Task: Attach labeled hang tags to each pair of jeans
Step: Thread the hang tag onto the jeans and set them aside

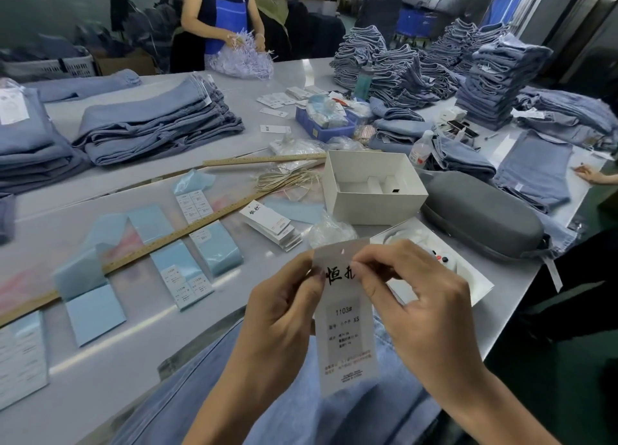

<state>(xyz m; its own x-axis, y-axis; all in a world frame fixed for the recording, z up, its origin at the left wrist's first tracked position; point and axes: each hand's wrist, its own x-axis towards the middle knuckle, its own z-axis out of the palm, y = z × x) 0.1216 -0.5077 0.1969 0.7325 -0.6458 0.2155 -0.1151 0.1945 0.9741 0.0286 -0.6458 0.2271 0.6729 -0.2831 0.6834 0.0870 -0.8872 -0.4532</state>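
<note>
Nearest the wearer, a pair of blue jeans (301,411) lies across the table edge, directly beneath the white hang tag (347,331) held upright above it. The left hand (284,314) pinches the tag's upper left edge between thumb and fingers; the right hand (421,310) pinches its upper right, fingertips curled in just below the punched hole (341,251). The size sticker, reading 1103# XS, is already on the tag. Judgement: the step in hand appears to be readying the hole for a string; no string is visible in either hand. To do it well, keep the left pinch clear of the hole, hold the card flat, and check the sticker size against the garment before fastening. Beyond the tag, to its upper left, sit a stack of blank hang tags (272,225) and, farther off, a bundle of pale strings (287,178). Blue sticker backing sheets (187,267) lie left of the tag.
</note>
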